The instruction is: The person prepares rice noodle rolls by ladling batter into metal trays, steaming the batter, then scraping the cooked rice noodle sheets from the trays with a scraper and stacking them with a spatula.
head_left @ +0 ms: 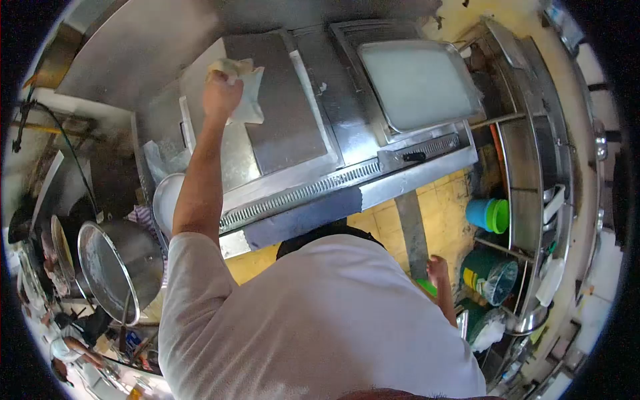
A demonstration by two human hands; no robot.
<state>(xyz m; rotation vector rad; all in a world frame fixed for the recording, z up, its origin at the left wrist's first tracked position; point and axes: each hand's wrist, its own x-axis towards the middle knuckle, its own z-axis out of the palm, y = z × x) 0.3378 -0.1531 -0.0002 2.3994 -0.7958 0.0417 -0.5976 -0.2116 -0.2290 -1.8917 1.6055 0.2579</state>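
My left hand point(221, 97) reaches far forward over the steel worktop. Its fingers are closed on a whitish cloth point(251, 100), which spreads out beside the hand on a flat grey metal plate point(283, 127). Part of the cloth bunches up at the fingertips and has a yellowish tint. My right hand point(438, 269) hangs low at my right side, away from the worktop. Its fingers look loosely bent and nothing shows in them. A bright green object point(427, 287) lies near that hand, partly hidden.
A large pale tray point(420, 83) sits at the worktop's right, with a black-handled tool point(413, 157) before it. A slotted strip point(320, 182) runs along the front. At left stand a white bowl point(168, 200) and big pot point(133, 267); at right, buckets point(497, 216) and shelving point(520, 167).
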